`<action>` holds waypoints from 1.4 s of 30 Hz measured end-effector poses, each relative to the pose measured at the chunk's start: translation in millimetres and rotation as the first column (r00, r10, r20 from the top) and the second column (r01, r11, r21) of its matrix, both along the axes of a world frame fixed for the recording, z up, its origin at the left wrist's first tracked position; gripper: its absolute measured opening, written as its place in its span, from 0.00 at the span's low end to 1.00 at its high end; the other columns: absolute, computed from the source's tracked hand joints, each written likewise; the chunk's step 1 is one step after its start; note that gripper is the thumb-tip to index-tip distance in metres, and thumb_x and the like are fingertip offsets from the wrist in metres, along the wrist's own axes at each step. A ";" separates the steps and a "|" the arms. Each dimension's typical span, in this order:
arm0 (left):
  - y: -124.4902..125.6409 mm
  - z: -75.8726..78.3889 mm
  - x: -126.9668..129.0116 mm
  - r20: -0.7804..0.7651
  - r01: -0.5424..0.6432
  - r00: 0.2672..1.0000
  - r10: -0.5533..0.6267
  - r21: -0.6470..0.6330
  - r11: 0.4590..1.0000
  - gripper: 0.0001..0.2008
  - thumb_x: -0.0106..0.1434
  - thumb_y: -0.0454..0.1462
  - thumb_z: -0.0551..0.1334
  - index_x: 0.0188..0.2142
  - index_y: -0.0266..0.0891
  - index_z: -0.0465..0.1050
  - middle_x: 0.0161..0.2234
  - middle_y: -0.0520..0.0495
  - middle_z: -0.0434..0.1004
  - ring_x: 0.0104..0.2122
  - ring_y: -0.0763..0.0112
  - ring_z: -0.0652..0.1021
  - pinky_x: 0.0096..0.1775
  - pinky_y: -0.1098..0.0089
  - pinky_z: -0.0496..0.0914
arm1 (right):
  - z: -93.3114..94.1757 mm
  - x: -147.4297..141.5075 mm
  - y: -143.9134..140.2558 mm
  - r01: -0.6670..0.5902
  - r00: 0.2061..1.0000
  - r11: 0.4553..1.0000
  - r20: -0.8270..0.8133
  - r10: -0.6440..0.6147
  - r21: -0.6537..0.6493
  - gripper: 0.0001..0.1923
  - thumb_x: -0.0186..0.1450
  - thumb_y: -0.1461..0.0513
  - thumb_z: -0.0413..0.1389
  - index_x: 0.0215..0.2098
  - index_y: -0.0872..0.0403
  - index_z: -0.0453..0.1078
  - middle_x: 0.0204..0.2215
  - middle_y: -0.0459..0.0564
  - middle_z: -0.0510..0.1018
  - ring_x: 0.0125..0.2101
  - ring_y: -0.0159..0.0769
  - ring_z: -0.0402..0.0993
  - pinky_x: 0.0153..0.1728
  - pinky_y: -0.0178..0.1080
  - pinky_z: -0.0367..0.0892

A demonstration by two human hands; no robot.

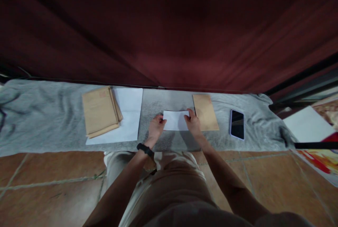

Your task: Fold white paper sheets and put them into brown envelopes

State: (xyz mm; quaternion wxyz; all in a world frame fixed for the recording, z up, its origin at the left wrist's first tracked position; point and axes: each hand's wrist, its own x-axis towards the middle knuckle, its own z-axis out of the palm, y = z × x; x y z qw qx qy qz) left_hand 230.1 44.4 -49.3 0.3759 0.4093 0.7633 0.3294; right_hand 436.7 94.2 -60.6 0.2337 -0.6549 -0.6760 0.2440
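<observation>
A folded white paper [175,120] lay crosswise between both hands, the left hand [156,127] pinching its left edge, the right hand [193,122] gripping its right, beside a brown envelope [205,112].

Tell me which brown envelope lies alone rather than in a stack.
The single brown envelope just beyond the right hand, left of the phone; the others are stacked far left on white paper.

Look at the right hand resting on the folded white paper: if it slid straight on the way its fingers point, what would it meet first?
The right hand points away from the body, slightly left, over the folded white paper. Beyond that paper's far edge lies bare grey cloth, then probably the dark red curtain. The brown envelope sits just right of that line.
</observation>
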 end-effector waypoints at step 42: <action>-29.9 36.3 6.5 0.043 0.111 0.993 -0.114 0.065 0.992 0.10 0.66 0.40 0.60 0.31 0.39 0.75 0.26 0.51 0.75 0.27 0.70 0.76 0.33 0.71 0.67 | 32.0 34.1 -24.8 -0.159 0.963 0.968 -0.185 0.196 0.195 0.26 0.71 0.47 0.48 0.54 0.56 0.74 0.37 0.56 0.83 0.34 0.43 0.78 0.35 0.41 0.72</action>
